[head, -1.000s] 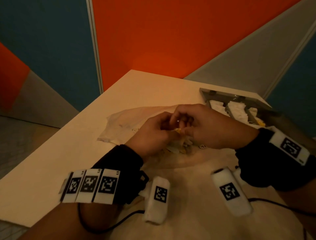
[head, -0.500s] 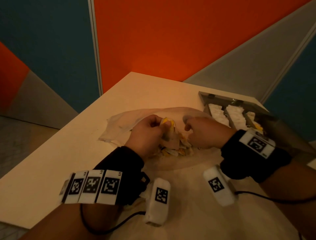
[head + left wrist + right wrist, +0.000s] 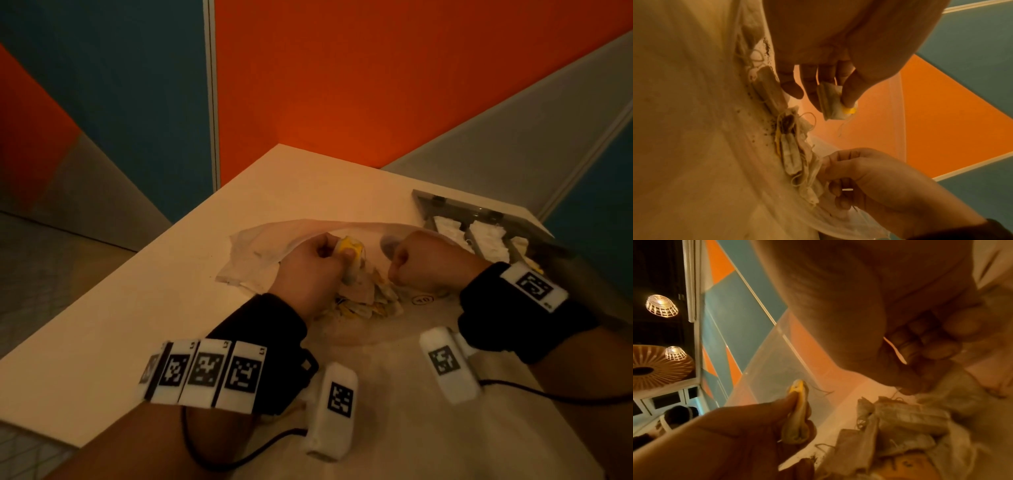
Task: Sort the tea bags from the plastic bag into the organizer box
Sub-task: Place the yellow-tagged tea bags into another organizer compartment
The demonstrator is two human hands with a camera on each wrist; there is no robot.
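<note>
**Reader:** Where are you, and what is in front of you?

**Me:** Dim, warm light. Orange and teal wall panels [image 3: 308,68] stand behind a pale table [image 3: 137,308]. A translucent plastic bag [image 3: 253,253] lies open on the table, and inside it sits a heap of tea bags [image 3: 366,301], cream paper with strings and some yellow tags, with loose dark crumbs around them.

**Reader:** What is your left hand doing?

**Me:** My left hand [image 3: 308,274] is lifted just above the heap. Its thumb and fingers are curled and pinch one tea bag [image 3: 833,100], a folded cream pouch with a yellow tag at its end and a thread hanging loose. It hangs clear of the pile.

**Reader:** And your right hand?

**Me:** My right hand [image 3: 428,263] is at the right side of the heap, fingers curled into a loose fist, knuckles up. In the left wrist view its fingertips [image 3: 830,164] touch the edge of the pile and the bag's film. I cannot tell whether they grip the film, a tea bag, or nothing.

**Reader:** Where is the organizer box?

**Me:** The organizer box [image 3: 445,202] sits at the far right corner of the table, just beyond my right wrist. It is grey, split by dividers into narrow compartments, and pale tea bags already fill several.
</note>
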